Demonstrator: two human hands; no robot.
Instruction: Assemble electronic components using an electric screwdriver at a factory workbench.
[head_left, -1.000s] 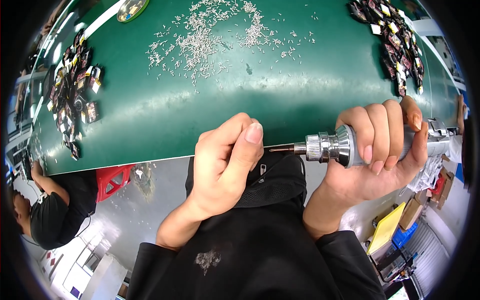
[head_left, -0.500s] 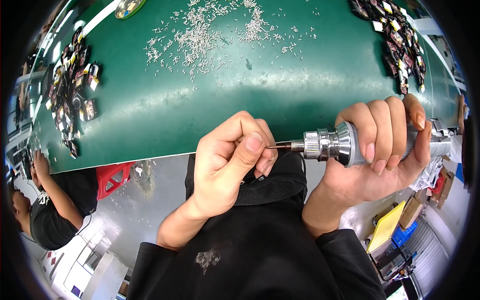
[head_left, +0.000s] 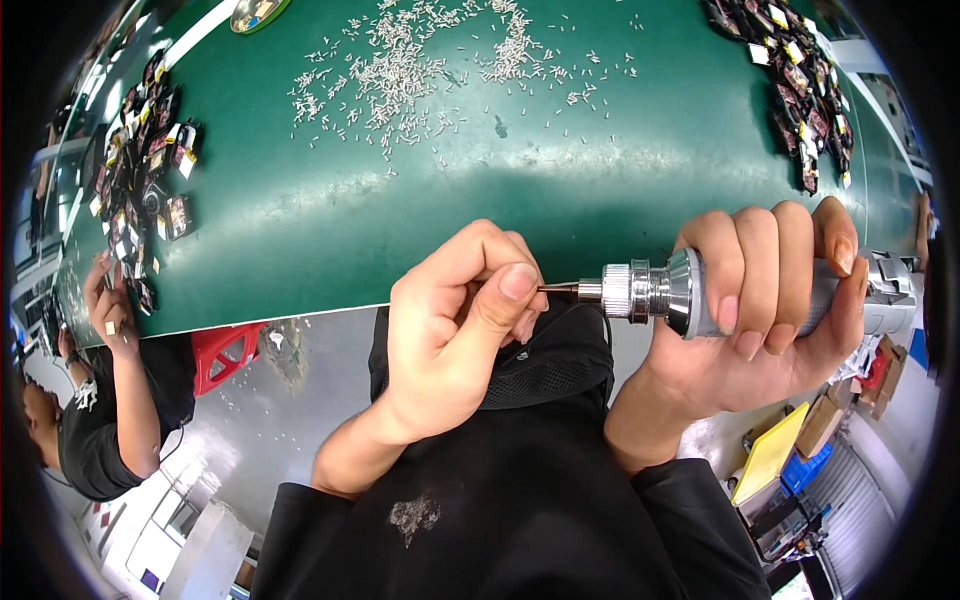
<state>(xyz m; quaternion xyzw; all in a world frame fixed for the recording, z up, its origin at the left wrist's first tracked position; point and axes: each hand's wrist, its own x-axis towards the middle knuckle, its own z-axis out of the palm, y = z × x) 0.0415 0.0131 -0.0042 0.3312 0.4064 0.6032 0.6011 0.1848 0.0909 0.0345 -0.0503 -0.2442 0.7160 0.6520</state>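
My right hand (head_left: 760,300) wraps around the grey body of an electric screwdriver (head_left: 685,293), held level in front of me at the table's near edge. Its silver collar and thin dark bit (head_left: 562,288) point left. The bit's tip runs into the closed fingers of my left hand (head_left: 450,330). Thumb and forefinger are pinched there, and whatever lies between them is hidden. Beyond both hands, many small silver screw-like pins (head_left: 395,75) lie scattered over the far middle of the green table (head_left: 400,230).
Piles of small black parts with white and yellow tags lie at the left (head_left: 140,180) and right (head_left: 800,90). A round dish (head_left: 255,12) stands at the far left edge. Another person (head_left: 115,420) sits at left, near a red stool (head_left: 228,358).
My left thumb has slid slightly right along the bit, and the screwdriver has shifted and turned a little. At left, the other person's hand has risen to the pile of black parts.
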